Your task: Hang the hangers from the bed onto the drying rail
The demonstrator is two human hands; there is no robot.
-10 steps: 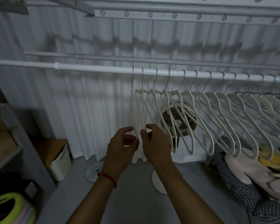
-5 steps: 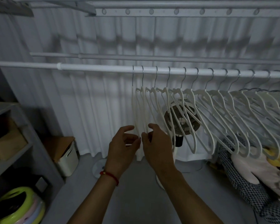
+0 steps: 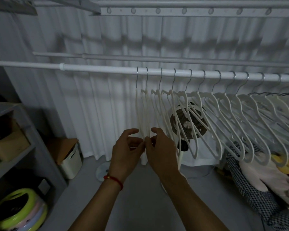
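A white drying rail (image 3: 98,69) runs across the view at head height. Several white plastic hangers (image 3: 212,117) hang from it by metal hooks, from the middle out to the right edge. The two leftmost hangers (image 3: 141,114) hang straight down. My left hand (image 3: 125,151) and my right hand (image 3: 162,149) meet at their lower ends, fingertips pinching the hanger arms between them. A red cord bracelet is on my left wrist. The bed is not clearly in view.
A standing fan (image 3: 188,125) is behind the hangers. Checked fabric and pale bedding (image 3: 257,177) lie at the lower right. A grey shelf unit (image 3: 23,147) stands left, with a green and pink ring (image 3: 20,212) below. A white lidded box (image 3: 70,157) sits by the curtain.
Both hands stay at the bottom of the leftmost hangers, fingers shifting slightly closer together. The view has tilted a little, so the rail sits marginally lower and left.
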